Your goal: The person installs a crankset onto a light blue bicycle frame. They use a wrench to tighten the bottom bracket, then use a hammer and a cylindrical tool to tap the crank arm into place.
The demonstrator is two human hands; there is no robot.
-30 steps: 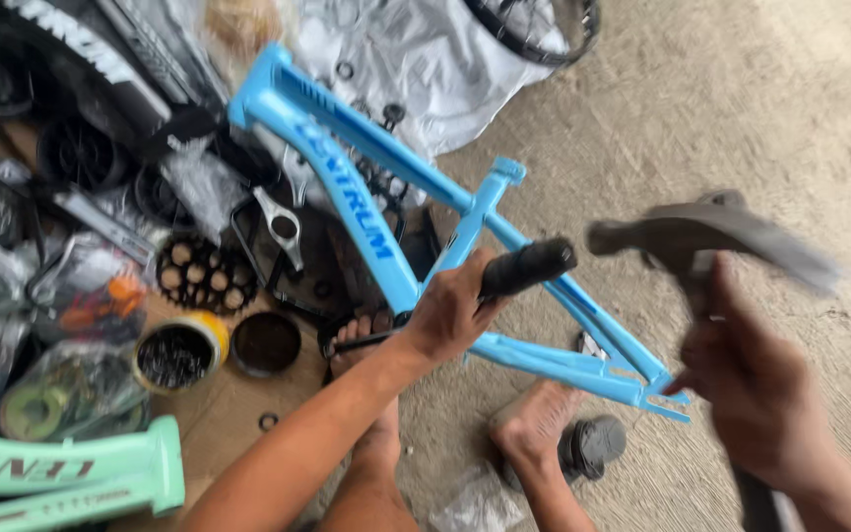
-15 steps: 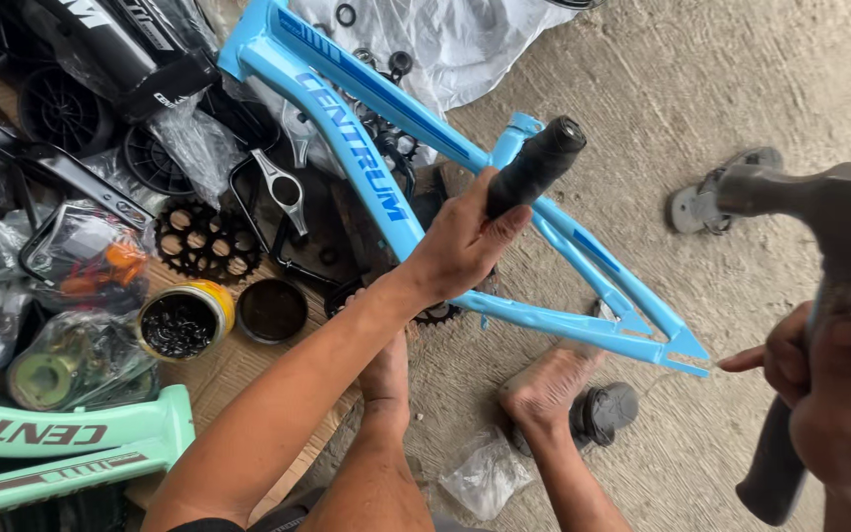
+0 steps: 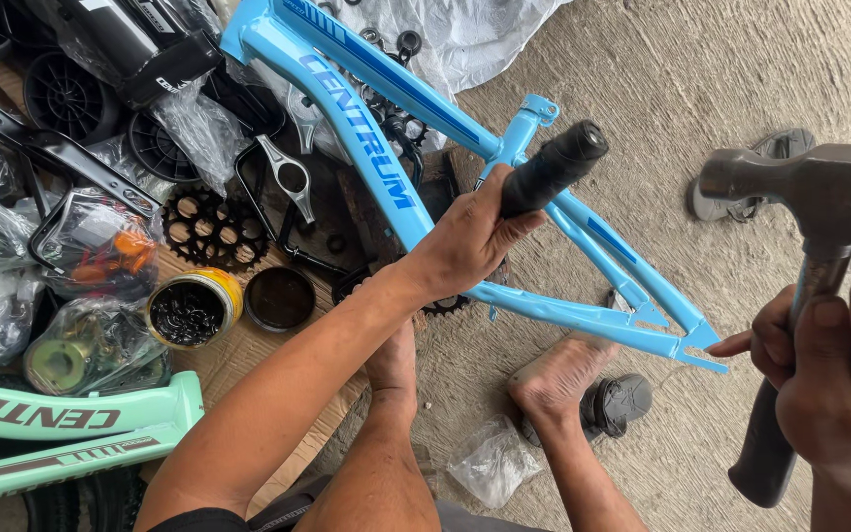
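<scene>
L hand (image 3: 465,241) is wrapped tight round a black rod-like tool (image 3: 552,167) w/ a textured end – fingers closed on its lower part, the upper end sticking up and to the right, over the light-blue bike frame (image 3: 366,148). The frame lies flat on the concrete floor (image 3: 721,69), its rear dropouts pointing toward the lower right, front end up-left among the parts. R hand (image 3: 839,394) grips a hammer (image 3: 819,197) by the dark handle, fingers curled shut round it; the metal head is raised at the right edge, well apart from the rod, index finger poking out to the left. Two bare feet show below the frame; the one on the right (image 3: 558,379) is just beside a dark round part (image 3: 622,402) and near the frame's lower stay. Left of the arm – an open tin of black grease (image 3: 189,307) w/ its lid (image 3: 280,299) beside it, both on cardboard, a black sprocket (image 3: 211,229) just above them. A mint-green frame (image 3: 71,424) lies at the lower left. Bagged parts crowd the left edge.
</scene>
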